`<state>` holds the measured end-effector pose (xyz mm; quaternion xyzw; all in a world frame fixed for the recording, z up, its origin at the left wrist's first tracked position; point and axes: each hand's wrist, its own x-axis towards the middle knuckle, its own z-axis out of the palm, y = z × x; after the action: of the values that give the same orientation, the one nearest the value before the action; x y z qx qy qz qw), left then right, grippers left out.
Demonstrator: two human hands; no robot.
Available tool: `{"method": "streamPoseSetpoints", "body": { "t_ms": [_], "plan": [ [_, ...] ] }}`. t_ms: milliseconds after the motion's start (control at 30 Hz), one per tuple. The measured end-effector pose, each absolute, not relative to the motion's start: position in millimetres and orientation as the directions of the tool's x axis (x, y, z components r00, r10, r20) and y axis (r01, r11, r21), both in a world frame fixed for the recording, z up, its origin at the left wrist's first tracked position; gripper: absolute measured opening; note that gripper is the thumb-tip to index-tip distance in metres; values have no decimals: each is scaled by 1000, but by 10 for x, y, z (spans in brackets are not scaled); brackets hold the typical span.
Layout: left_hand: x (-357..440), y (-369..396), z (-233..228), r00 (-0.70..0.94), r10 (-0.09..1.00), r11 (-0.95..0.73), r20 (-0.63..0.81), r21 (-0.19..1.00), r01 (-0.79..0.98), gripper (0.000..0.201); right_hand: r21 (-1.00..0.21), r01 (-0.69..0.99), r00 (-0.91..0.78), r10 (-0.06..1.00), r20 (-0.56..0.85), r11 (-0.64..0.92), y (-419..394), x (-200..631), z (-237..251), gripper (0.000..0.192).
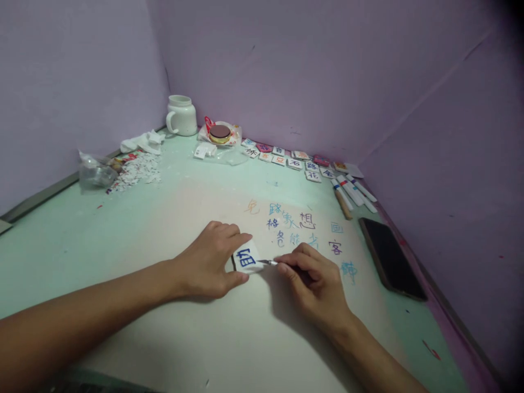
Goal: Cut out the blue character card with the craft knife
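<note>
A small white square tile (246,258) with a dark blue Chinese character lies on the table in front of me. My left hand (215,261) grips it, thumb at the near edge and index finger at the far edge. Pinched in my right hand (313,278) is a craft knife (268,262), its thin pointed tip touching the right side of the tile by the character. Most of the knife's handle is hidden in the fingers. Coloured handwritten characters (307,220) mark the pale tabletop just beyond my right hand.
Several character tiles (295,164) line the back wall. Markers (349,191) and a dark phone (392,259) lie at the right. A white mug (182,115), a round gold-rimmed tin (220,134), white scraps (141,170) and a clear plastic bag (96,172) are at the back left.
</note>
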<state>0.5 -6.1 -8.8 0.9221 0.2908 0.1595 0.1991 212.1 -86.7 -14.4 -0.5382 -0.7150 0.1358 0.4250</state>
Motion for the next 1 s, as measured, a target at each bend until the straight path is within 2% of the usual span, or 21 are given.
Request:
{"method": "streamPoseSetpoints", "body": {
  "t_ms": [167, 333, 433, 600, 800, 900, 1000],
  "plan": [
    [-22, -47, -93, 781, 596, -743, 189, 499, 446, 50, -645, 677, 16, 868, 495, 355, -866, 2153, -122, 13],
    [-62, -43, -87, 783, 529, -792, 327, 522, 317, 61, -637, 684, 25, 861, 507, 356, -835, 2216, -125, 12],
    [-76, -43, -68, 708, 560, -792, 430, 528, 306, 63, -625, 696, 14, 863, 505, 355, -833, 2228, -130, 12],
    [-95, -32, -54, 561, 663, -738, 495, 557, 381, 52, -637, 692, 20, 873, 487, 339, -857, 2259, -129, 10],
    [-104, -43, -19, 452, 723, -686, 522, 617, 386, 32, -632, 698, 41, 862, 505, 337, -843, 2314, -100, 10],
    [-99, -72, 0, 427, 709, -702, 561, 617, 356, 22, -627, 699, 50, 851, 522, 343, -846, 2313, -85, 10],
    [-72, -129, 10, 517, 665, -744, 540, 543, 390, 22, -635, 696, 54, 857, 513, 336, -852, 2302, -77, 11]
  ]
}}
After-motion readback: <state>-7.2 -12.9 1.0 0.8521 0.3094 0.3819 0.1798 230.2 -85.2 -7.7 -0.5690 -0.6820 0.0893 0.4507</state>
